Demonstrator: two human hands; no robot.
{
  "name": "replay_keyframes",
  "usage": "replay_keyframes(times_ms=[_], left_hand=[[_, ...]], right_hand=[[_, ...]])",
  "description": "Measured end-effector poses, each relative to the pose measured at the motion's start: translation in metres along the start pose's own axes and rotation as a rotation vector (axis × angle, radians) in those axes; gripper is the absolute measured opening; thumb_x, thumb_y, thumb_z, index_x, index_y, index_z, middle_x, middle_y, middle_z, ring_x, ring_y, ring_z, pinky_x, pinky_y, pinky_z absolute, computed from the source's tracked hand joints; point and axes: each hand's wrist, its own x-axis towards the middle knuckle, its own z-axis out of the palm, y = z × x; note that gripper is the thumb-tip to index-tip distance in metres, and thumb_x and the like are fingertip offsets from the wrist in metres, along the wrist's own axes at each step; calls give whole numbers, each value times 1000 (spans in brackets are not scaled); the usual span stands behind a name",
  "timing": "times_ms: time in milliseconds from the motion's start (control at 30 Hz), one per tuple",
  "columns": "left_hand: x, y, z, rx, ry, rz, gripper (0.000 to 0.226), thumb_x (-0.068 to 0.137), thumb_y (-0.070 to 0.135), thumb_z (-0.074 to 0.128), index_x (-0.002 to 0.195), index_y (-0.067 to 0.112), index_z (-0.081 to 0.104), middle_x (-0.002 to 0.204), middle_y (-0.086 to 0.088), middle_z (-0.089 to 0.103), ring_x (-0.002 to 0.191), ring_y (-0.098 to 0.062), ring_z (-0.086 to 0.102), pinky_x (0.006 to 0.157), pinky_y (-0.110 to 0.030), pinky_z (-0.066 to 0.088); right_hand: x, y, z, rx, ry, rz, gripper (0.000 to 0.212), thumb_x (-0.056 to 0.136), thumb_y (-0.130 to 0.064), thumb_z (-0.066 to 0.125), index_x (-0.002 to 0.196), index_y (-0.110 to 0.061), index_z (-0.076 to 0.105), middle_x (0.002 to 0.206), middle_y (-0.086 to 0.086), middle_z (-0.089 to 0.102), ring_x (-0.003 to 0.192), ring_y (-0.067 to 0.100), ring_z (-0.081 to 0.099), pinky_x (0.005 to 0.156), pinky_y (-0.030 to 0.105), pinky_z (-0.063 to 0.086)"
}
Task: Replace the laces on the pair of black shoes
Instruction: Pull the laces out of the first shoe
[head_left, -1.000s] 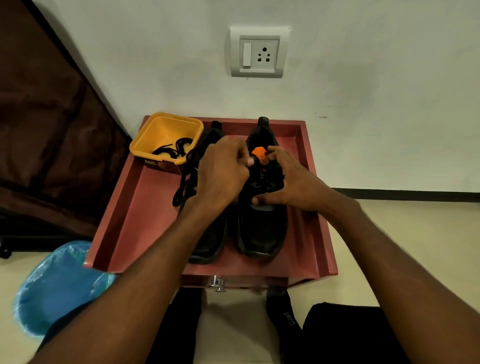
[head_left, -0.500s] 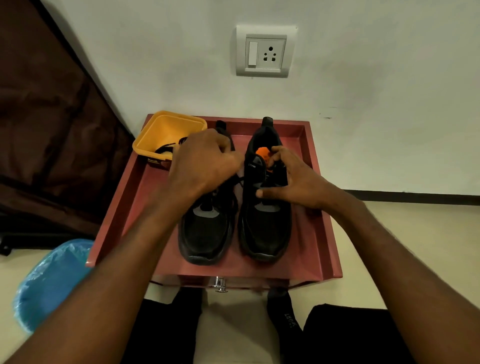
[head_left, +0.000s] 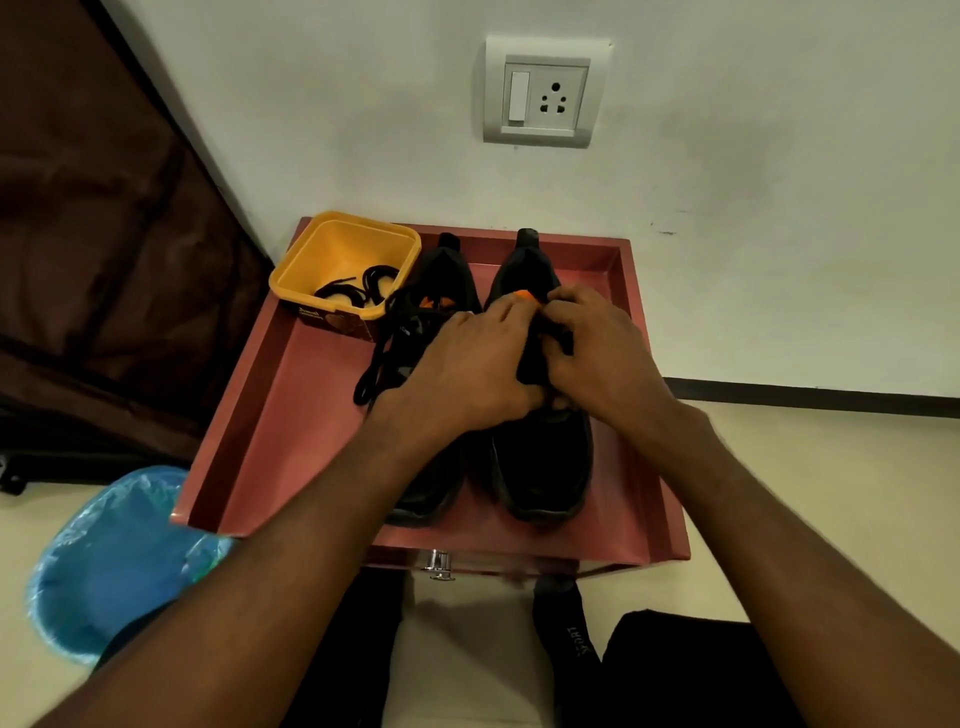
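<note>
Tray: a reddish-brown tray (head_left: 291, 415) against the white wall, with a metal knob (head_left: 439, 564) under its near edge.
Shoes: two black shoes side by side, toes toward the viewer; left shoe (head_left: 431, 291), right shoe (head_left: 545, 462).
Left hand (head_left: 467, 369): fingers curled over the right shoe's lace area.
Right hand (head_left: 597, 353): fingers curled at the same spot, beside an orange tongue patch (head_left: 522, 296).
Loose lace (head_left: 376, 364): trails off the left shoe onto the tray.
Yellow tub (head_left: 345, 249): far left corner, black laces (head_left: 358, 288) inside.
Surroundings: wall socket (head_left: 543, 91), blue bag (head_left: 114, 561) on the floor.
</note>
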Motion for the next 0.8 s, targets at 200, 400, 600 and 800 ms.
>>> replay_keyframes(times_ms=[200,400,600,800], left_hand=[[1,-4,6,-154,73,-80,81,69,50,91,127,23,41,125,6,52,101,-18,59,81,-35,51],[1,-4,4,-177,83,-102,79,65,51,93,120,26,42,114,7,56,95,-15,58,77,-35,50],[3,-3,7,-180,87,-77,81,67,47,93,125,24,41,110,9,52,88,-12,57,65,-27,39],[5,-8,7,-193,81,-73,81,69,46,91,126,23,39,105,8,54,84,-13,59,62,-26,39]], right_hand=[[2,19,-11,86,-164,-82,26,92,-21,72,118,-19,77,147,-6,55,129,14,56,99,43,55],[-8,20,-14,418,78,127,8,85,-12,82,92,-17,81,128,-11,56,111,9,63,84,17,55],[-17,17,-5,67,137,-36,38,88,-20,74,125,-24,70,155,-4,40,140,21,42,111,42,42],[-8,-3,5,-65,195,0,17,85,-21,74,101,-24,82,142,-7,55,132,21,49,108,47,45]])
